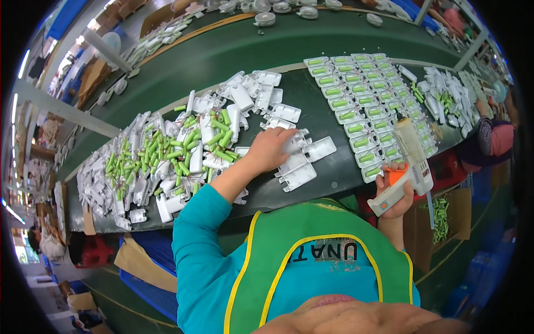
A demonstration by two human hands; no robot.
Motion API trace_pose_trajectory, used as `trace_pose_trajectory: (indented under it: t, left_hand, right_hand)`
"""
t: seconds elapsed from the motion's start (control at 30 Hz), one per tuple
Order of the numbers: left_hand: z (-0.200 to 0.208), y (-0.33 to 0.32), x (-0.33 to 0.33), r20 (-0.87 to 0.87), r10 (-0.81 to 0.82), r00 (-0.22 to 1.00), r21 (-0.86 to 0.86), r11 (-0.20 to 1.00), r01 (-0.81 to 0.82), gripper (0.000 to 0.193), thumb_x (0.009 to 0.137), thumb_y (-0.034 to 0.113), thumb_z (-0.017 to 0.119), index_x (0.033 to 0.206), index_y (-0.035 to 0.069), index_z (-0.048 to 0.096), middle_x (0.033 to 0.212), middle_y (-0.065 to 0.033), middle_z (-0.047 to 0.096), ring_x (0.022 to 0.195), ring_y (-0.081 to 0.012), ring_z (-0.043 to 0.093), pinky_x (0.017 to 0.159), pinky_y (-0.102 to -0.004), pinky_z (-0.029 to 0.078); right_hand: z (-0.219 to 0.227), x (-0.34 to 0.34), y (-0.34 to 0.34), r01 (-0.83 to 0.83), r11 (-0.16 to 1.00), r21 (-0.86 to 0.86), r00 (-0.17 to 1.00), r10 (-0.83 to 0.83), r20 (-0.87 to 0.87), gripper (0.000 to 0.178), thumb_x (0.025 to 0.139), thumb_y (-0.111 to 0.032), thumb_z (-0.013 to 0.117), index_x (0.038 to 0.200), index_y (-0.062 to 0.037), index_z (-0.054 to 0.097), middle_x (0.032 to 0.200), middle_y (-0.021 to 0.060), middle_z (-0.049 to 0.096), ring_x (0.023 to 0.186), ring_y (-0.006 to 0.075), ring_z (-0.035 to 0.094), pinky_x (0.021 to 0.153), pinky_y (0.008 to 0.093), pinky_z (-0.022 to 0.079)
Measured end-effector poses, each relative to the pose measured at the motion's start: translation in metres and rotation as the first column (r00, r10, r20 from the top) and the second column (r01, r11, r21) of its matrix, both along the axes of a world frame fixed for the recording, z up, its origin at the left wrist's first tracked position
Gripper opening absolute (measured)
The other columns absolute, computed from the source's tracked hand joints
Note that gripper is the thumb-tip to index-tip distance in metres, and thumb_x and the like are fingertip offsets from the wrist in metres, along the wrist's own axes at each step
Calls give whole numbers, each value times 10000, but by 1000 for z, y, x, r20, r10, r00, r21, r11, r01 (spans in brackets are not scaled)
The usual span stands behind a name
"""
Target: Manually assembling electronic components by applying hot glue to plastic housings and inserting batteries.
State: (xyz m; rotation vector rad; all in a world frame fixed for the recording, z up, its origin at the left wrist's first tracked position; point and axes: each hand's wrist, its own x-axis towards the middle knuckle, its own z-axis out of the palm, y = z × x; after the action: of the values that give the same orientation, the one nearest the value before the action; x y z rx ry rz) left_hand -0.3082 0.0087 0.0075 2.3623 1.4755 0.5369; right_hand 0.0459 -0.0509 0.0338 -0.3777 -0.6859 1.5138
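1. The left hand (271, 148) reaches out over the dark green work table (328, 172), palm down with the fingers curled over a white rectangular plastic shell (293, 142); it presses on or grips that shell, and which of the two cannot be told.
2. Just to the right of that hand lie two more empty white plastic shells (320, 149), and one larger shell (297, 173) sits nearer, close to the table's near edge.
3. The right hand (394, 195) is closed around the handle of a white glue gun with an orange trigger (409, 167); the gun's barrel points away, toward the far side of the table.
4. Beyond the gun, to the right and far, stand neat rows of white plastic shells each holding a green cylindrical cell (361, 94).
5. To the left of the left hand spreads a loose heap of green cylindrical battery cells (167, 153) mixed with white plastic shell pieces (245, 97).
6. Farther off runs a green conveyor belt (233, 47) carrying round white parts (265, 19).
7. At the right edge, another person's sleeve (492, 139) shows beside a further pile of white parts (445, 100).
8. A cardboard box with green cells (440, 214) sits below the table, right of the glue gun.
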Motion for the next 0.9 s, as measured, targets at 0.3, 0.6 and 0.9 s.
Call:
trace_pose_trajectory:
  t: [0.3,0.6,0.9]
  left_hand:
    - [2,13,25,43,-221,974,-50,973,223,615,716,115,665,1307,124,498,1188,-126,570,1073,-319,561,912,-427,447]
    - [20,33,10,25,57,998,2,998,-57,437,786,164,668,1204,94,559,1186,-111,574,972,-333,619,814,-432,510]
    - [-1,96,35,-220,-18,975,19,1000,23,235,759,2,572,988,48,597,977,-143,584,835,-344,644,663,-454,521]
  right_hand:
    - [12,20,-7,84,996,-17,996,-83,34,397,880,-271,590,1204,-87,453,1171,58,524,1137,228,495,769,342,429]
    - [4,30,8,49,998,-45,999,-49,0,387,901,-257,552,1230,-81,447,1185,71,519,1148,243,498,766,342,433]
    - [-10,43,13,60,997,-52,998,-61,-17,369,924,-262,524,1232,-76,444,1205,76,516,1158,245,498,771,347,426]
